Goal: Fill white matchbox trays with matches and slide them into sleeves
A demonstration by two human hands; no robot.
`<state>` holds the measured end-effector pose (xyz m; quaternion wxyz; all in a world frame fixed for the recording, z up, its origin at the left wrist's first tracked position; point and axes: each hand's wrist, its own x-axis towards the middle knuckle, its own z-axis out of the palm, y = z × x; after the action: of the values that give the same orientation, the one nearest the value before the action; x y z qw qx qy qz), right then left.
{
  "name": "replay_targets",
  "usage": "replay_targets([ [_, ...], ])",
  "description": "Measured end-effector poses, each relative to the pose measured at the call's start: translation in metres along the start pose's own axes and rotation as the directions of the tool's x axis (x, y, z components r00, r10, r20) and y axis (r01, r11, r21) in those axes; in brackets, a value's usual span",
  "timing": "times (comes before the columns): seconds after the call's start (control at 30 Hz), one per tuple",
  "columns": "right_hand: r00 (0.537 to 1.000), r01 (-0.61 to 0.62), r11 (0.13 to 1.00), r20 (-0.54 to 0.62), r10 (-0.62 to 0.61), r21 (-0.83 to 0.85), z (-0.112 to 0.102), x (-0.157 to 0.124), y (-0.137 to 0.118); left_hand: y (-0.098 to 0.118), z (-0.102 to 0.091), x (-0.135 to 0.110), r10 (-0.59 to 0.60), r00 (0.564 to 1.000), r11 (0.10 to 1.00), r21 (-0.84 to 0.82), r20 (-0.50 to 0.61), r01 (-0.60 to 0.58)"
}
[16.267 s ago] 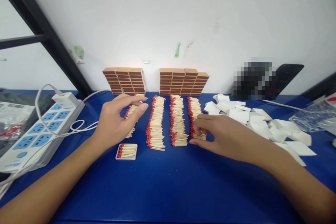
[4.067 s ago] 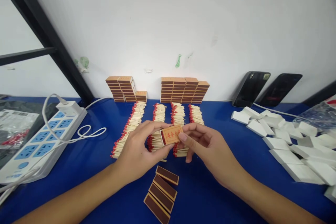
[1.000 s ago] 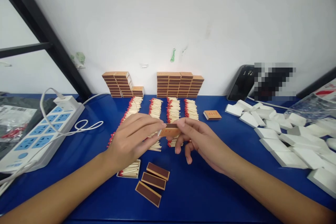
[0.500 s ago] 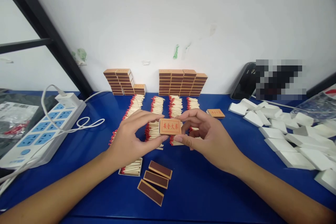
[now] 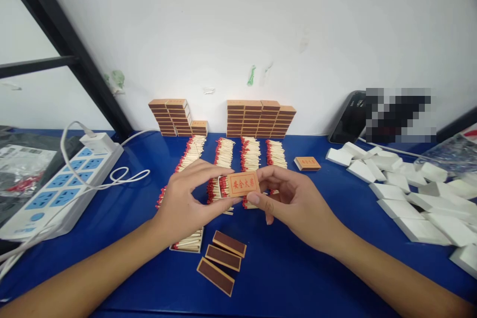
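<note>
Between my two hands is a matchbox with red characters on its orange top. Its tray sticks out at the left end, and red-headed matches show in it. My left hand pinches the matchbox's left part between thumb and fingers. At the right end, my right hand grips the sleeve with thumb and fingers. Behind the hands lie rows of loose matches, partly hidden by them. Below my left hand lies an open tray of matches. Several matchbox sleeves with dark striking strips lie near it.
Matchboxes are stacked against the wall at left and centre. One matchbox lies to the right. White trays are heaped at far right, by a black phone. A power strip with cables is at left.
The matchbox was closed in my hands; now its tray is partly slid out to the left, showing matches. The box has tilted slightly. My view has shifted slightly.
</note>
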<state>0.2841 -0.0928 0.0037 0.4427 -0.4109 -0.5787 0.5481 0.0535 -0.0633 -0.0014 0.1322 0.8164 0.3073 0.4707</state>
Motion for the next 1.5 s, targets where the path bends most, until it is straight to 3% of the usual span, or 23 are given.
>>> replay_targets([
  [0.27, 0.996, 0.040, 0.999, -0.076, -0.043, -0.037, -0.004, 0.001, 0.006, -0.005, 0.000, -0.001, 0.073, 0.997, 0.996, 0.041, 0.020, -0.074],
  [0.33, 0.988, 0.128, 0.974, -0.058, -0.141, -0.184, -0.008, 0.000, 0.005, -0.005, -0.002, 0.001, 0.059, 0.997, 0.997, 0.042, 0.042, -0.061],
  [0.4, 0.971, 0.224, 0.897, 0.009, -0.239, -0.380, -0.012, -0.001, 0.003, -0.004, -0.004, 0.002, 0.032, 0.997, 0.999, 0.041, 0.072, -0.035],
  [0.5, 0.952, 0.291, 0.801, 0.078, -0.295, -0.524, -0.015, -0.002, -0.003, -0.002, -0.009, 0.005, -0.013, 0.993, 0.999, 0.044, 0.121, 0.008],
  [0.7, 0.933, 0.315, 0.761, 0.040, -0.356, -0.567, -0.021, -0.006, -0.016, 0.013, -0.035, 0.016, -0.127, 0.973, 0.990, 0.079, 0.191, 0.114],
  [0.8, 0.927, 0.326, 0.696, 0.074, -0.367, -0.640, -0.037, -0.005, -0.024, 0.020, -0.056, 0.014, -0.194, 0.961, 0.975, 0.144, 0.197, 0.168],
  [0.87, 0.937, 0.293, 0.624, 0.088, -0.338, -0.724, -0.056, -0.002, -0.031, 0.020, -0.069, 0.005, -0.201, 0.953, 0.972, 0.165, 0.226, 0.166],
  [0.97, 0.948, 0.177, 0.491, 0.014, -0.317, -0.853, -0.092, 0.004, -0.038, 0.015, -0.082, -0.019, -0.219, 0.926, 0.963, 0.221, 0.307, 0.155],
  [1.1, 0.965, 0.023, 0.415, -0.089, -0.249, -0.909, -0.134, 0.007, -0.042, 0.008, -0.084, -0.049, -0.222, 0.899, 0.961, 0.242, 0.378, 0.135],
  [1.33, 0.972, -0.149, 0.467, -0.215, -0.091, -0.872, -0.155, 0.006, -0.041, 0.008, -0.079, -0.054, -0.193, 0.861, 0.973, 0.204, 0.471, 0.107],
  [1.5, 0.991, -0.126, 0.508, -0.127, 0.033, -0.852, -0.165, 0.012, -0.030, 0.005, -0.082, -0.053, -0.191, 0.844, 0.966, 0.248, 0.502, 0.071],
])
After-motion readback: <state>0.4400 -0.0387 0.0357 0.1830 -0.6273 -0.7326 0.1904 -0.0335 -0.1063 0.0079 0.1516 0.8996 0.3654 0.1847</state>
